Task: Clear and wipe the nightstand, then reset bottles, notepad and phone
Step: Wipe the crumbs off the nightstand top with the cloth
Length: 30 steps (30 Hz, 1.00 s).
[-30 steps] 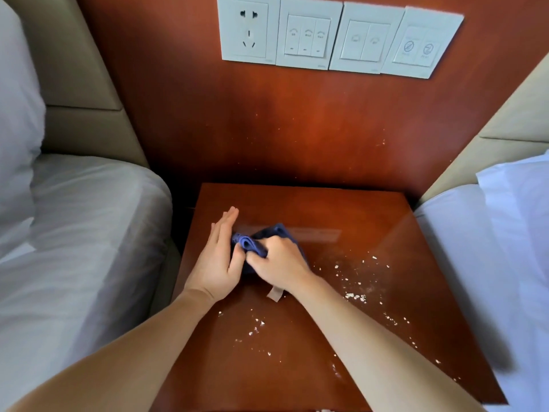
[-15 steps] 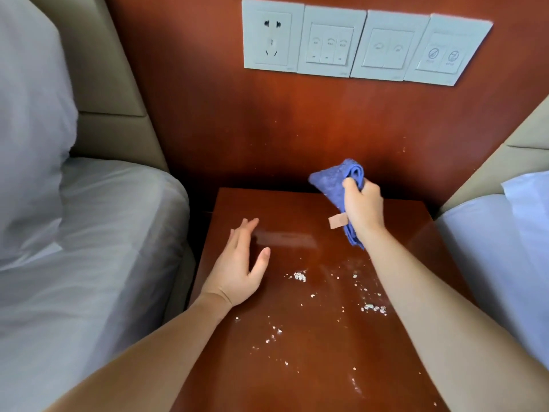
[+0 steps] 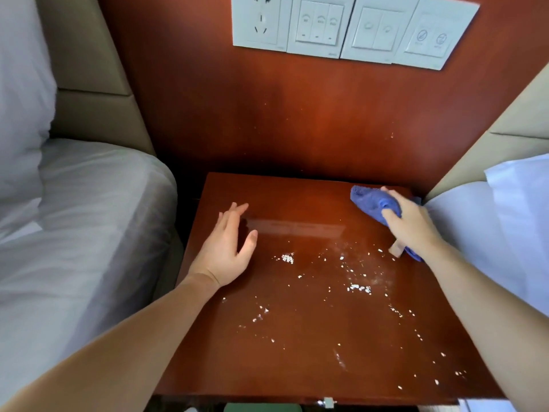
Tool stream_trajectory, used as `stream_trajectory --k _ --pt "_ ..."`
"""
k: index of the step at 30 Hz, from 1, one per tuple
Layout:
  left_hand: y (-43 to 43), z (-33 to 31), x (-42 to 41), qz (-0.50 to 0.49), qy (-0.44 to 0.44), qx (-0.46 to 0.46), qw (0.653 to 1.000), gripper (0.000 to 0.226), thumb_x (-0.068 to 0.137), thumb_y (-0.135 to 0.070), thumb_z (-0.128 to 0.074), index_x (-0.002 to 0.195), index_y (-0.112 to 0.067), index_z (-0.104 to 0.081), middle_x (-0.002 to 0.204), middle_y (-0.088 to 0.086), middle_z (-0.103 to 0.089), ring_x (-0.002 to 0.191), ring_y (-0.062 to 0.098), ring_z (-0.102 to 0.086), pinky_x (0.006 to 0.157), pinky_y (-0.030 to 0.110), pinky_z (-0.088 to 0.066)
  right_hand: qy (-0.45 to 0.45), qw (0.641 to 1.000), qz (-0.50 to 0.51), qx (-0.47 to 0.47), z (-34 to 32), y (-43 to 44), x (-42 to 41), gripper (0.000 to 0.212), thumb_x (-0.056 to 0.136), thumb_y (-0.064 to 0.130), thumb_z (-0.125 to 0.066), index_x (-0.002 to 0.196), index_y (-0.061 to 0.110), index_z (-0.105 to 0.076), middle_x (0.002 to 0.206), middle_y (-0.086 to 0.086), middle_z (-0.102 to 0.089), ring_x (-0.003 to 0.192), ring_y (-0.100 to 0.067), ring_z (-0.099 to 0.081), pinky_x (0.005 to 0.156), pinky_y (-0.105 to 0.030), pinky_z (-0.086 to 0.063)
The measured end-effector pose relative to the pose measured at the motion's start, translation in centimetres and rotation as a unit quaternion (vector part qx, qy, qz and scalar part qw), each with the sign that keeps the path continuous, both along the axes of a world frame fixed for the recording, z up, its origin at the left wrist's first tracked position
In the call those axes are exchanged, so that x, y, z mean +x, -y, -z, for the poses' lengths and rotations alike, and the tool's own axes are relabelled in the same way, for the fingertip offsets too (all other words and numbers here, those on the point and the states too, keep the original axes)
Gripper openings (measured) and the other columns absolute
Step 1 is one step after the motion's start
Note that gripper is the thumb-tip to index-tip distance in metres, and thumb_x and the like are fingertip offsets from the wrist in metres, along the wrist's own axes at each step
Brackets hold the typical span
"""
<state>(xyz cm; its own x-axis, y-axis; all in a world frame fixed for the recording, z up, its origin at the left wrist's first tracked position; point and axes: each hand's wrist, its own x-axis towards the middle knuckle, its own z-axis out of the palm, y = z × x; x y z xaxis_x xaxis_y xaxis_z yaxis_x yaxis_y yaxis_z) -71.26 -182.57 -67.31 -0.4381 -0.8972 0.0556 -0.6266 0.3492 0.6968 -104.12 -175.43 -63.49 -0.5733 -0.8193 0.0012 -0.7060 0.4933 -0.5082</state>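
Note:
The reddish-brown nightstand top (image 3: 297,346) fills the middle of the view, strewn with white crumbs (image 3: 358,288) over its centre and right. My right hand (image 3: 413,224) grips a bunched blue cloth (image 3: 371,203) and presses it onto the far right corner of the top; a tan label (image 3: 396,248) hangs from the cloth. My left hand (image 3: 227,248) lies flat on the left part of the top, fingers straight and together. No bottles, notepad or phone are in view.
A bed with grey-white sheets (image 3: 83,221) adjoins the nightstand's left side, and white bedding (image 3: 502,233) its right. A wood wall panel (image 3: 282,114) rises behind, carrying a socket and switch plates (image 3: 350,28). Padded headboards flank the panel.
My right hand carried the cloth from the middle of the top up into the air, then down onto the far right corner. My left hand stayed flat at the left.

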Motion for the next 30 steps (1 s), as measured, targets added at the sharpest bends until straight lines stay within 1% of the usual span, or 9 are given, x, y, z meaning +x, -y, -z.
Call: stream_trajectory --k 3,9,11,14,19,22,24,26,30 --pt "0.0 -0.1 -0.1 0.006 -0.007 0.002 1.0 0.057 0.1 -0.038 -0.041 0.152 -0.027 -0.021 0.162 -0.001 -0.014 0.149 0.021 -0.006 0.118 0.04 -0.02 0.009 0.998 -0.007 0.055 0.8 0.7 0.7 0.048 0.101 0.024 -0.042 0.149 0.022 -0.037 0.147 -0.013 -0.045 0.127 -0.034 -0.05 0.094 -0.032 -0.042" --pt "0.3 0.4 0.1 0.017 -0.008 -0.003 1.0 0.057 0.099 -0.039 -0.04 0.152 -0.025 -0.022 0.161 0.0 -0.019 0.149 0.019 -0.012 0.117 0.047 -0.027 0.036 0.997 0.029 0.06 -0.1 0.2 5.9 0.04 0.099 0.03 -0.042 0.136 0.018 -0.053 0.106 -0.012 -0.062 0.086 -0.028 -0.056 0.073 -0.026 -0.038" --pt "0.3 0.4 0.0 0.016 -0.012 -0.005 1.0 0.057 0.099 -0.039 -0.04 0.151 -0.025 -0.022 0.16 0.0 -0.02 0.149 0.019 -0.014 0.117 0.047 -0.028 0.044 0.998 -0.006 0.049 0.0 -0.3 8.9 0.041 0.099 0.029 -0.043 0.139 0.019 -0.051 0.108 -0.011 -0.063 0.088 -0.027 -0.059 0.07 -0.023 -0.04" --pt "0.3 0.4 0.0 0.007 -0.022 -0.009 1.0 0.055 0.1 -0.036 -0.041 0.151 -0.025 -0.024 0.16 0.001 -0.022 0.148 0.02 -0.018 0.116 0.04 -0.028 0.081 0.994 -0.063 0.04 0.4 -0.7 12.5 0.046 0.1 0.028 -0.042 0.146 0.026 -0.041 0.142 -0.005 -0.052 0.125 -0.029 -0.053 0.102 -0.035 -0.043" --pt "0.4 0.6 0.0 0.001 -0.029 -0.029 0.999 0.053 0.101 -0.034 -0.039 0.15 -0.021 -0.027 0.157 0.001 -0.028 0.144 0.018 -0.027 0.107 0.025 -0.026 0.13 0.984 -0.116 0.03 0.9 -1.0 17.4 0.046 0.1 0.029 -0.042 0.146 0.023 -0.042 0.146 -0.003 -0.048 0.131 -0.028 -0.047 0.11 -0.043 -0.037" --pt "0.4 0.6 0.1 0.003 -0.034 -0.035 0.999 0.052 0.101 -0.033 -0.039 0.149 -0.019 -0.028 0.155 0.002 -0.032 0.143 0.018 -0.03 0.108 0.025 -0.026 0.164 0.98 -0.108 0.014 0.9 -0.7 17.6 0.029 0.097 0.027 -0.045 0.112 0.016 -0.068 0.1 -0.008 -0.069 0.092 -0.024 -0.062 0.077 -0.032 -0.049" --pt "0.4 0.4 0.2 0.006 -0.046 -0.034 0.998 0.052 0.1 -0.035 -0.039 0.148 -0.016 -0.031 0.153 0.003 -0.035 0.142 0.018 -0.032 0.108 0.024 -0.025 0.209 0.976 -0.055 -0.021 0.2 -0.1 16.2 0.028 0.094 0.023 -0.048 0.068 0.015 -0.057 0.06 0.0 -0.053 0.058 -0.019 -0.048 0.051 -0.028 -0.032" --pt "0.4 0.3 0.3 0.009 -0.052 -0.031 0.998 0.058 0.095 -0.041 -0.036 0.147 -0.015 -0.033 0.152 0.002 -0.037 0.141 0.017 -0.032 0.109 0.023 -0.024 0.251 0.966 0.017 -0.067 -1.2 0.5 14.1 0.033 0.092 0.023 -0.049 0.061 0.015 -0.045 0.056 0.002 -0.045 0.059 -0.021 -0.045 0.049 -0.028 -0.03" --pt "0.5 0.6 0.2 0.003 -0.034 -0.025 0.999 0.052 0.1 -0.039 -0.037 0.149 -0.023 -0.027 0.156 0.0 -0.031 0.145 0.02 -0.026 0.116 0.037 -0.029 0.298 0.928 0.117 -0.19 -4.5 0.9 7.9 0.027 0.084 0.026 -0.054 0.062 0.012 -0.052 0.059 -0.001 -0.055 0.059 -0.018 -0.051 0.049 -0.026 -0.036"
